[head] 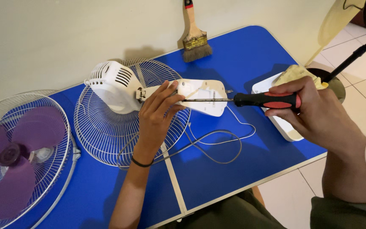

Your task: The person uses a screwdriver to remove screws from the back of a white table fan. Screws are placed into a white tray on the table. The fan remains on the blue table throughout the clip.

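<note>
A white fan body (pixel 112 85) with its neck piece (pixel 204 95) lies on a wire fan guard (pixel 102 131) on the blue table (pixel 234 169). My left hand (pixel 157 114) rests on the neck piece, fingers touching near the joint. My right hand (pixel 314 110) grips a black-and-red screwdriver (pixel 267 100); its shaft points left, with the tip at the neck piece beside my left fingers.
A second guard with a purple fan blade (pixel 13 157) lies at the left. A paintbrush (pixel 195 38) leans against the wall. A white base piece (pixel 276 123) with a yellowish cloth (pixel 295 74) sits at the right edge. A grey cord (pixel 217 148) loops across the table.
</note>
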